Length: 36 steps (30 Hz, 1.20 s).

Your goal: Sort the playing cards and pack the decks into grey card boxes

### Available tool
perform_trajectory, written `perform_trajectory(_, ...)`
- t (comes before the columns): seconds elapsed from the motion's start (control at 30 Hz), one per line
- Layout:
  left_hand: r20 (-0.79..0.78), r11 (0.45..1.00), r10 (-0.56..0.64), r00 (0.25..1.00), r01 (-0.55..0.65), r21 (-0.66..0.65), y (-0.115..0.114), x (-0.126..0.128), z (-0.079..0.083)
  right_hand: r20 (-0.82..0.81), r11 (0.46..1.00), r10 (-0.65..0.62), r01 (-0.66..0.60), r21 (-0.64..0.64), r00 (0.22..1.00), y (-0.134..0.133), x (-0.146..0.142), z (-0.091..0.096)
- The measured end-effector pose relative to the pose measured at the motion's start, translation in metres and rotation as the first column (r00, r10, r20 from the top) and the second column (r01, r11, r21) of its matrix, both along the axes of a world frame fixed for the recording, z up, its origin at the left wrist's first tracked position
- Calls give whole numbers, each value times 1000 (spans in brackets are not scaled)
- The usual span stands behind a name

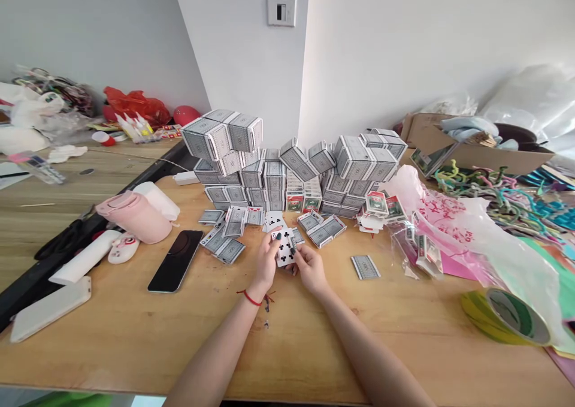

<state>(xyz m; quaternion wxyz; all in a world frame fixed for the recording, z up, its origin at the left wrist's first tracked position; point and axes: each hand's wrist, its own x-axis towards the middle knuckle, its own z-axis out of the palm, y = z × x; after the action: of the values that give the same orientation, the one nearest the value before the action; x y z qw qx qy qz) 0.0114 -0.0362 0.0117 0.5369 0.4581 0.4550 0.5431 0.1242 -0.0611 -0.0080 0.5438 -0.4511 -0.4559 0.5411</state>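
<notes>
My left hand (266,262) and my right hand (309,268) meet over the middle of the wooden table (135,335). Together they hold a small stack of playing cards (286,248), face up, with a clubs card on top. Fingers of both hands are closed on the stack's edges. A red string circles my left wrist. Just beyond the hands lie loose cards and small card piles (229,245), some face down. A single face-down card (365,267) lies to the right of my right hand.
A wall of stacked grey card boxes (287,173) rises behind the hands. Left: a black phone (176,259), a pink container (137,215), white items. Right: a pink plastic bag (440,227), a tape roll (512,317), coloured cords, a cardboard box (471,149).
</notes>
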Motion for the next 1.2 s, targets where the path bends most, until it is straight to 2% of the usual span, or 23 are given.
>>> perform_trajectory(0.13,-88,997,16,996,-9,83,2,-7,0,-124,999,6,-11,-41,992,2,2,1)
perform_trajectory(0.43,-194,993,-49,980,68,94,3,-9,-7,-110,995,45,-54,-84,993,3,7,6)
perform_trajectory(0.6,-175,996,-45,983,58,68,2,-6,-6,-124,996,46,-56,-76,991,4,8,5)
perform_trajectory(0.8,-102,997,73,992,-73,-2,2,0,-10,-127,997,-6,-3,-71,992,6,9,4)
perform_trajectory(1.2,-90,1000,-12,996,15,26,0,-1,-11,-132,998,-12,4,-62,991,7,12,2)
